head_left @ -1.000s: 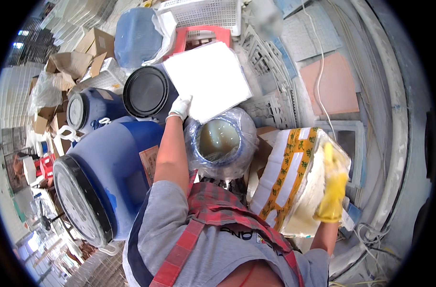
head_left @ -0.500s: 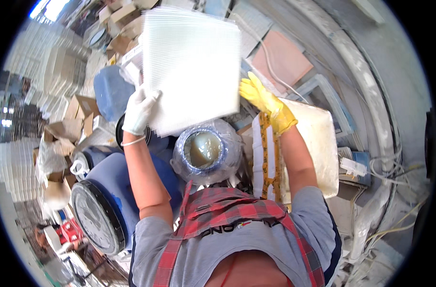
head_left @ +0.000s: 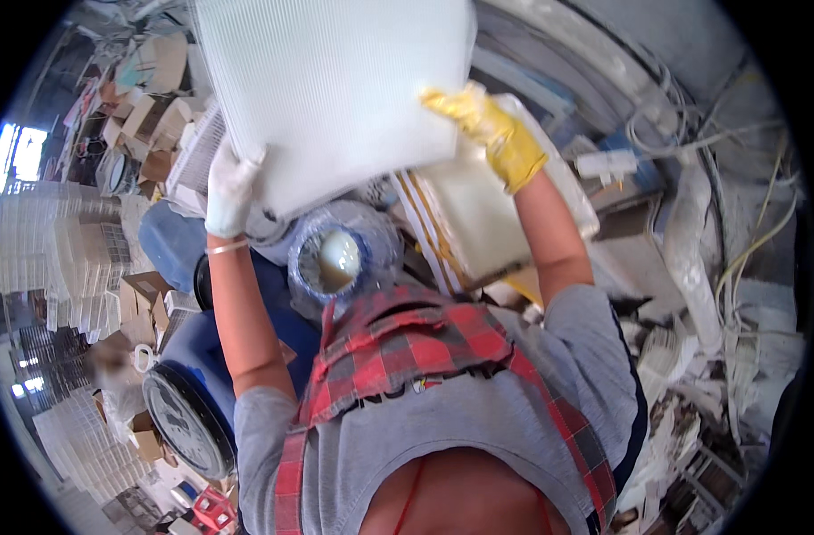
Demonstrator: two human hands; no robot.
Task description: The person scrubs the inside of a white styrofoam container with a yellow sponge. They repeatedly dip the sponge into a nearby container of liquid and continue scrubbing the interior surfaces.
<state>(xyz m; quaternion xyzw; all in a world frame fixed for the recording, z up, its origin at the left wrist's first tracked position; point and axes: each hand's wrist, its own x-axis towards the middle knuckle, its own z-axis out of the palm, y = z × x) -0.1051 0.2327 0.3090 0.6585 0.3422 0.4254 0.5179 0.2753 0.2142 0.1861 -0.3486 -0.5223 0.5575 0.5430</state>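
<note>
While the left hand [head_left: 231, 185], in a white glove, is closed on the lower left edge of a white ribbed sheet [head_left: 335, 89], its thumb over the upper face, the right hand [head_left: 499, 135], in a yellow glove, reaches across the right edge with its fingers extended. Whether those fingers press on the sheet or only hover over it, I cannot tell; nor can I see whether it is 1 piece or several layers. The sheet is spread in front of the person, beyond a plastic-wrapped pot [head_left: 382, 236] with cloudy liquid [head_left: 334, 279] in it, and its lower right corner is near a pale taped box [head_left: 478, 214].

To handle it well, I would want both edges borne evenly, since a wide sheet held firmly on 1 side alone is likely to swing or sag. The 2 hands look best placed opposite each other, thumbs on top and fingers underneath, with light pressure so the ribs are not crushed. The lower edge is probably the part to watch: too low, and it could snag the loose plastic or dip into the liquid. Small, level movements should also spare the right corner a knock against the box.
</note>
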